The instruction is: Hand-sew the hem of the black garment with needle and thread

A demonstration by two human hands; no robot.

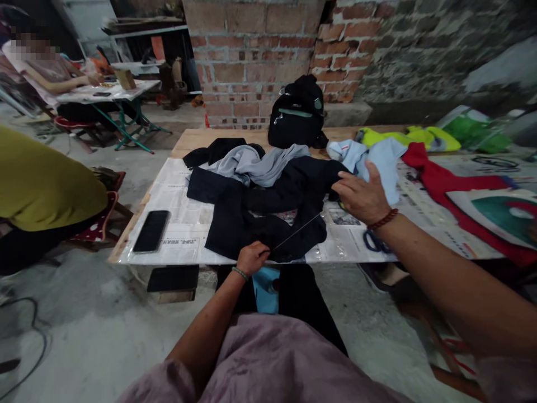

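Note:
A dark navy garment (229, 218) lies spread on the newspaper-covered table. At its front edge my left hand (251, 257) is closed, pinching the cloth. From beside those fingers a thin pale thread (298, 230) runs taut, up and to the right, towards my right hand (364, 196). My right hand is raised over the right side of the garment, fingertips pinched together on the thread and thumb partly lifted. Any needle there is too small to make out. Blue-handled scissors (375, 242) lie on the table below my right wrist.
A phone (151, 230) lies at the table's left. Behind the garment are grey cloth (251, 165) and a black backpack (297, 115). Light blue cloth (388, 162), red cloth (444, 182) and an iron (499, 215) occupy the right. People sit on the left.

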